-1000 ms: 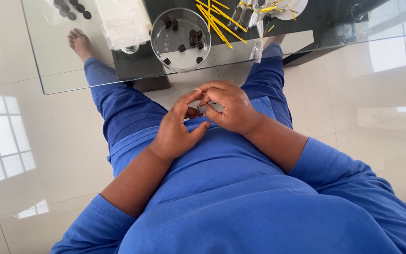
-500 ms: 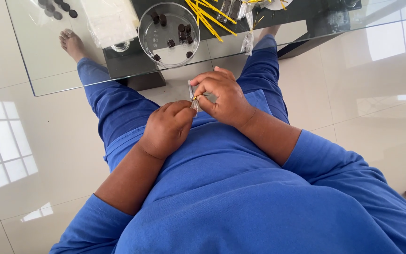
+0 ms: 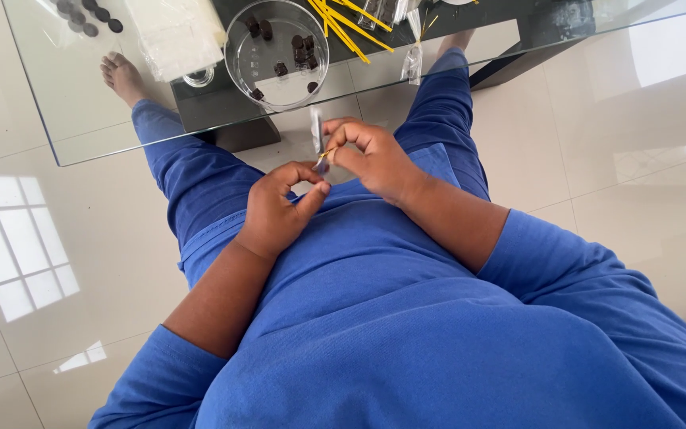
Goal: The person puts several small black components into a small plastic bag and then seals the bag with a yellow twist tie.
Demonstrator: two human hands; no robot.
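Observation:
Over my lap, both hands work on a small clear plastic bag (image 3: 316, 131) that stands upright between them. My left hand (image 3: 279, 210) pinches the bag's lower end between thumb and forefinger. My right hand (image 3: 375, 159) holds a thin gold tie (image 3: 326, 152) against the bag's neck with its fingertips. Something small and dark shows at the pinch, too small to make out.
Ahead is a glass table (image 3: 73, 119) with a round glass bowl (image 3: 233, 59) of dark pieces (image 3: 302, 48), yellow sticks (image 3: 351, 28), a pile of clear bags (image 3: 176, 32), more dark pieces (image 3: 89, 12) and a filled bag (image 3: 414, 59) near the edge. My bare foot (image 3: 121, 75) rests under the glass.
My hands have risen from my lap toward the table edge. The clear bag now stands upright between them, and my right fingers have shifted onto the gold tie.

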